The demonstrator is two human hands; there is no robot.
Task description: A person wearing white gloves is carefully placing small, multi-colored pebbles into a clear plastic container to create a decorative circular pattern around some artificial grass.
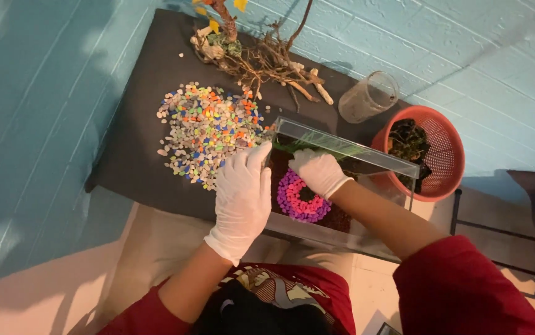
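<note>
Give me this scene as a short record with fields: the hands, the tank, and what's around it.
left hand: white-gloved left hand, resting on the glass tank's near-left edge beside the pebble pile
right hand: white-gloved right hand, inside the tank, at the pebble ring
glass tank: clear rectangular glass tank, dark soil on its floor
pebble ring: pink and purple pebble ring on the soil
pebble pile: multicoloured pebble pile on the dark mat
behind: driftwood roots, clear plastic cup
right of tank: red basket holding dark plant matter

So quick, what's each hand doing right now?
Left hand: open, flat on the glass tank's edge.
Right hand: inside the tank at the pebble ring; grip cannot be told.
</note>
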